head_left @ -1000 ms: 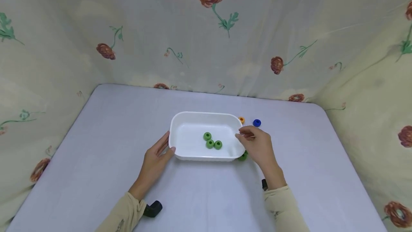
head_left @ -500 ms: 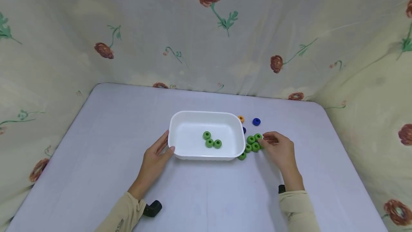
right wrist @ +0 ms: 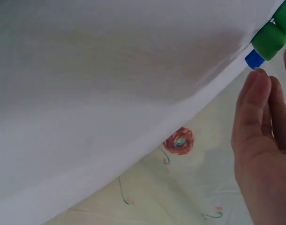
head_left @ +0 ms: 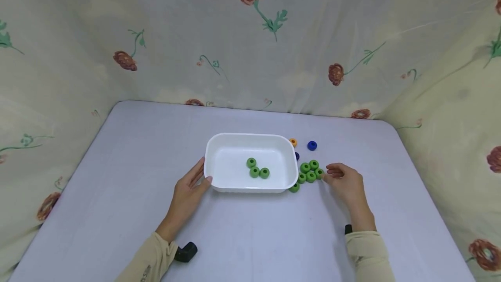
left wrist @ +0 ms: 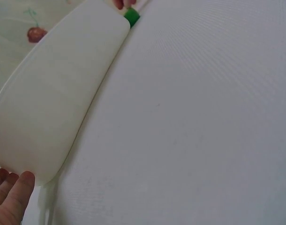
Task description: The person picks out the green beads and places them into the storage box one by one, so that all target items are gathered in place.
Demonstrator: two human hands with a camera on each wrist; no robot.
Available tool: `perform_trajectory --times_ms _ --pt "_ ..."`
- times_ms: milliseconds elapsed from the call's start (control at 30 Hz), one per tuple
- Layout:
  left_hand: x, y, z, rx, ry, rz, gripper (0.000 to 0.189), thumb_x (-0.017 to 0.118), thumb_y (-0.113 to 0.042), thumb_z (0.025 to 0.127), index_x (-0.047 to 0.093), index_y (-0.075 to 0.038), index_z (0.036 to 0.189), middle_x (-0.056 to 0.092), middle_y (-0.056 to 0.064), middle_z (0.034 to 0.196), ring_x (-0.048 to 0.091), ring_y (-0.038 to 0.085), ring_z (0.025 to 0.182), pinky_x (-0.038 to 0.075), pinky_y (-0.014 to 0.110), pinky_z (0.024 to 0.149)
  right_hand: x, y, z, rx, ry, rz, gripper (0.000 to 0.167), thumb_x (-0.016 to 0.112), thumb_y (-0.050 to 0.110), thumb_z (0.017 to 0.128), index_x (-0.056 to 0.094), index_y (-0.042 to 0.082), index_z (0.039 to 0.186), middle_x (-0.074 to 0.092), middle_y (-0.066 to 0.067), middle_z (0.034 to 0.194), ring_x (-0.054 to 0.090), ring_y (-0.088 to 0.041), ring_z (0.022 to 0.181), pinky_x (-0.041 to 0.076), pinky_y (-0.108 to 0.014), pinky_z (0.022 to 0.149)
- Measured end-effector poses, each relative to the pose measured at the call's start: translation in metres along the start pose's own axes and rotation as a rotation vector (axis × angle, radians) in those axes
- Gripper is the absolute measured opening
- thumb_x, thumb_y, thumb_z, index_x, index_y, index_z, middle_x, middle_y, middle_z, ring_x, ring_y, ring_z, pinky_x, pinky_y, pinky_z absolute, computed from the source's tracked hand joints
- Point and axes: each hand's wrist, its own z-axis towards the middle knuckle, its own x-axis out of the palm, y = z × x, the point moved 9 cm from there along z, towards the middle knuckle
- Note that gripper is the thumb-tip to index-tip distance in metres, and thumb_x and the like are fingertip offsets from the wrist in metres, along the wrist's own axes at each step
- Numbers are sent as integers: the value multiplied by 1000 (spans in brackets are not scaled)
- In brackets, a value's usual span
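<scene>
A white tray point(head_left: 223, 177) holds three green beads point(head_left: 255, 172) with holes through them. My left hand point(head_left: 188, 190) rests against the tray's left end with fairly straight fingers, the thumb at its front corner. In the left wrist view, its fingertips point(left wrist: 26, 177) touch the tray's outer wall point(left wrist: 63, 93). To the right of the tray lies a cluster of several green beads point(head_left: 311, 176). My right hand point(head_left: 346, 186) is just right of this cluster, thumb close to the nearest bead point(head_left: 319, 174). The right wrist view shows its fingers extended beside a green bead point(right wrist: 269, 41), with a gap before the thumb.
Behind the cluster lie a blue bead point(head_left: 312, 145), an orange bead point(head_left: 292, 142) and a dark blue bead point(head_left: 297, 156) partly hidden by the tray. A pale cloth covers the table point(head_left: 250, 238). Flowered curtains point(head_left: 176, 34) hang behind and at both sides.
My right hand has moved from above the tray's right edge out to the right, uncovering the green cluster. My left hand and the three beads in the tray have stayed in place.
</scene>
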Motion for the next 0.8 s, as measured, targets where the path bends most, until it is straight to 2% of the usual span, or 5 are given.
perform_trajectory --times_ms 233,400,800 --pt "-1 0 1 -3 -13 7 61 63 -21 100 37 -19 156 40 1 161 42 20 148 40 34 119 7 -1 1 9 24 -16 35 72 15 90 67 0 122 71 -20 111 67 -31 101 55 -40 85" --pt "-1 0 1 -8 -18 14 61 63 -21 100 37 -19 156 40 1 161 42 20 148 40 34 119 13 -3 3 27 48 -23 38 73 18 90 66 1 124 70 -18 112 66 -30 102 55 -41 87" --pt "0 3 1 -1 -5 -16 62 63 -18 99 37 -18 156 40 3 161 42 21 148 40 34 118 21 0 3 -44 71 -69 43 72 16 90 64 3 129 68 -19 110 65 -30 100 55 -40 82"
